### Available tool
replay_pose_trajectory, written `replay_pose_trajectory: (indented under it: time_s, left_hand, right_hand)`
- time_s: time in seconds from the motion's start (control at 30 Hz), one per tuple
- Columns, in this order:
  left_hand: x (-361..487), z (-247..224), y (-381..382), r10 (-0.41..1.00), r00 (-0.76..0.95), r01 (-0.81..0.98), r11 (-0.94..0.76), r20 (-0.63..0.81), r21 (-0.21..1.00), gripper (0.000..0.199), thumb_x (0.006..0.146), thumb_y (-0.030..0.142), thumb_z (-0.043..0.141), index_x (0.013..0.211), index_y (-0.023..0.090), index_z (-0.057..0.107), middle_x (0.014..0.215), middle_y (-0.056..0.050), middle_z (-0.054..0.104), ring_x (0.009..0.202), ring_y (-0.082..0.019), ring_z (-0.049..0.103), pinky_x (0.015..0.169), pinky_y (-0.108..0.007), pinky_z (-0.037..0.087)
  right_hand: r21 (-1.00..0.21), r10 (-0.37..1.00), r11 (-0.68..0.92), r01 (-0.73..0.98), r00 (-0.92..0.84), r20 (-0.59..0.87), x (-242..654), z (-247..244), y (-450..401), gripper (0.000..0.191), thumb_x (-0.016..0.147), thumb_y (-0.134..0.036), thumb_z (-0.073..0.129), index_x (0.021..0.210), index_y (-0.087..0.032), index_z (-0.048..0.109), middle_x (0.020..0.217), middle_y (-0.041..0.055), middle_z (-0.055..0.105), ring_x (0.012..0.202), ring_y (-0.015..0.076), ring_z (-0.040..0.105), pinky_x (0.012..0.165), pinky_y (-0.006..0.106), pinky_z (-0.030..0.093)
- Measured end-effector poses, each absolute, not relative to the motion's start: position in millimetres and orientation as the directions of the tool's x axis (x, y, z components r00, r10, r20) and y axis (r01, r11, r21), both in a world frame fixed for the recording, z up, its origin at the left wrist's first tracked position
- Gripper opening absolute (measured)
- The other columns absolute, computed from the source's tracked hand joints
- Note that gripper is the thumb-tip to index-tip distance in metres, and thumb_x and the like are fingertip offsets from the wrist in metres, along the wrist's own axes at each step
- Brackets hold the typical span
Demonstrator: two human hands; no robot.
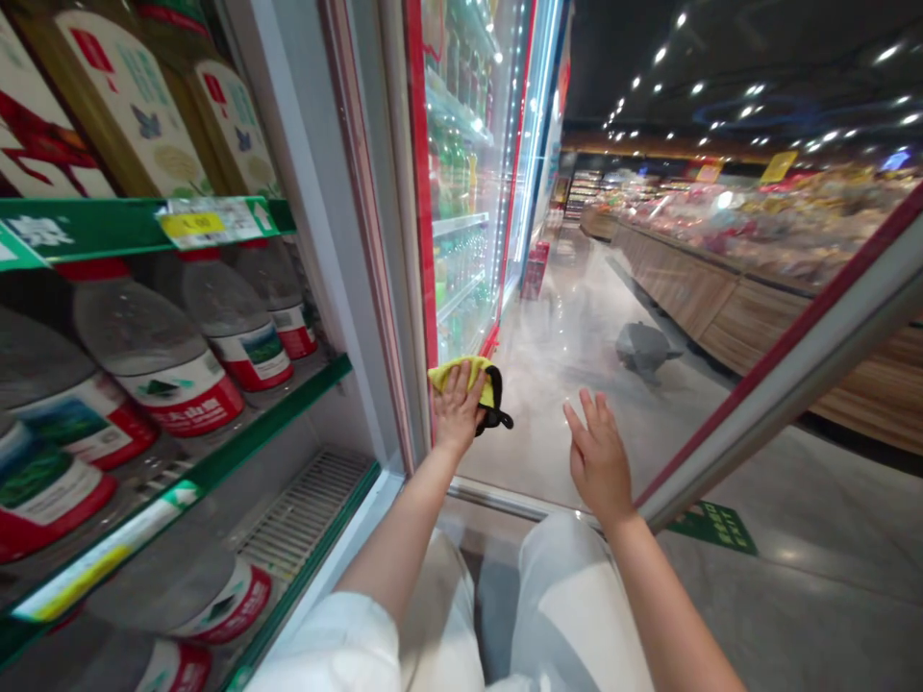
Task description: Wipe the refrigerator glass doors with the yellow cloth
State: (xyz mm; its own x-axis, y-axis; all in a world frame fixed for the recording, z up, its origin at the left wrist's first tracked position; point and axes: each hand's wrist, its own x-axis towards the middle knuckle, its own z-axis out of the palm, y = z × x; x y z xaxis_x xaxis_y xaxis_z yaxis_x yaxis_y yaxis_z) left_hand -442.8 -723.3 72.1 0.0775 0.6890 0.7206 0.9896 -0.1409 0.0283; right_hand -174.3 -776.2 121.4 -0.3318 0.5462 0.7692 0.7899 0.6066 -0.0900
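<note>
My left hand (460, 408) presses a yellow cloth (454, 369) with black edging against the glass door (534, 432), low down by its hinge-side edge. The cloth's black loop hangs out to the right of my fingers. Nothing is in my right hand (600, 461), which is raised with fingers apart at the lower part of the same pane. Whether its fingertips touch the glass I cannot tell. The door stands open, its red-and-grey frame (779, 375) slanting up to the right.
On the left, fridge shelves hold large water bottles (173, 370) with red caps, below bottles of a yellowish drink (130, 96). Another lit fridge (461, 192) stands beyond the door. Wood-sided display bins (685, 288) line the aisle, and a green exit sign (713, 527) lies on the floor.
</note>
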Motion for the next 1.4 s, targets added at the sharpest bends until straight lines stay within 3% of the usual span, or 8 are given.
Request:
replay_pose_trajectory:
  time_s: [0.1,0.23,0.57,0.73,0.97,1.23,1.33,1.4]
  left_hand:
    - [-450,51,-735,0.732,-0.101,0.987,-0.01,0.674,0.158,0.078,0.082,0.018,0.073,0.154,0.016,0.045,0.168,-0.022,0.025,0.156,-0.039,0.025,0.117,-0.057,0.039]
    - [-462,35,-737,0.79,0.026,0.989,-0.11,0.612,0.099,0.078,0.082,0.015,0.071,0.155,0.021,0.044,0.168,-0.019,0.026,0.156,-0.038,0.025,0.115,-0.056,0.041]
    - [-490,-10,-725,0.747,0.127,0.977,-0.207,0.653,0.047,0.078,0.08,0.017,0.074,0.153,0.03,0.048,0.165,-0.013,0.037,0.156,-0.033,0.029,0.125,-0.056,0.023]
    - [-492,-38,-714,0.688,0.258,0.951,-0.305,0.679,-0.052,0.072,0.085,0.026,0.075,0.15,0.041,0.049,0.157,-0.004,0.052,0.153,-0.025,0.036,0.129,-0.046,0.001]
    - [-479,-50,-700,0.608,0.146,0.974,-0.224,0.78,-0.007,0.071,0.081,0.032,0.08,0.147,0.04,0.055,0.151,-0.007,0.058,0.152,-0.03,0.036,0.124,-0.05,-0.02]
    - [-480,-53,-705,0.419,0.41,0.907,-0.283,0.81,-0.313,0.062,0.091,0.023,0.068,0.147,0.046,0.052,0.147,0.006,0.062,0.156,-0.014,0.027,0.13,-0.041,-0.008]
    - [-469,-44,-698,0.478,0.25,0.968,-0.153,0.842,-0.201,0.07,0.089,0.023,0.069,0.154,0.038,0.046,0.16,-0.001,0.048,0.158,-0.021,0.022,0.131,-0.046,-0.002]
    - [-456,-48,-696,0.517,-0.059,0.998,0.018,0.854,0.058,0.079,0.087,0.02,0.069,0.159,0.027,0.039,0.168,-0.01,0.032,0.16,-0.028,0.015,0.131,-0.051,0.007]
  right_hand:
    - [-0.091,0.606,0.55,0.83,-0.322,0.728,-180,112,-773,0.087,0.093,0.002,0.042,0.165,-0.035,0.01,0.174,0.0064,0.004,0.159,0.0332,0.005,0.12,0.066,0.036]
    - [-0.059,0.645,0.496,0.866,-0.322,0.693,-187,102,-767,0.096,0.09,0.004,0.041,0.165,-0.034,-0.006,0.172,0.0067,-0.006,0.158,0.0365,-0.002,0.118,0.07,0.034]
    - [0.04,0.657,0.452,0.891,-0.364,0.66,-185,101,-744,0.106,0.086,0.006,0.046,0.161,-0.036,-0.016,0.171,0.0054,-0.014,0.157,0.0386,-0.002,0.116,0.068,0.039]
    - [0.071,0.629,0.483,0.873,-0.403,0.665,-181,96,-716,0.115,0.08,0.009,0.05,0.16,-0.036,-0.019,0.17,0.0073,-0.019,0.156,0.0432,-0.004,0.113,0.071,0.041]
    - [0.079,0.586,0.487,0.87,-0.393,0.708,-175,93,-692,0.107,0.084,0.006,0.046,0.162,-0.039,-0.01,0.173,0.0001,-0.01,0.159,0.0331,0.004,0.118,0.057,0.045]
    - [0.014,0.487,0.525,0.851,-0.314,0.815,-184,63,-665,0.103,0.087,0.002,0.048,0.163,-0.038,-0.008,0.173,-0.0009,-0.007,0.16,0.0303,0.001,0.124,0.062,0.029]
    - [0.006,0.447,0.559,0.829,-0.307,0.84,-181,58,-657,0.1,0.089,-0.001,0.05,0.164,-0.039,-0.003,0.173,0.0004,-0.002,0.159,0.0313,0.006,0.125,0.062,0.028]
    - [0.014,0.422,0.595,0.804,-0.328,0.845,-173,53,-656,0.096,0.091,-0.006,0.053,0.164,-0.039,0.0,0.174,0.0015,0.004,0.159,0.0315,0.012,0.125,0.06,0.03]
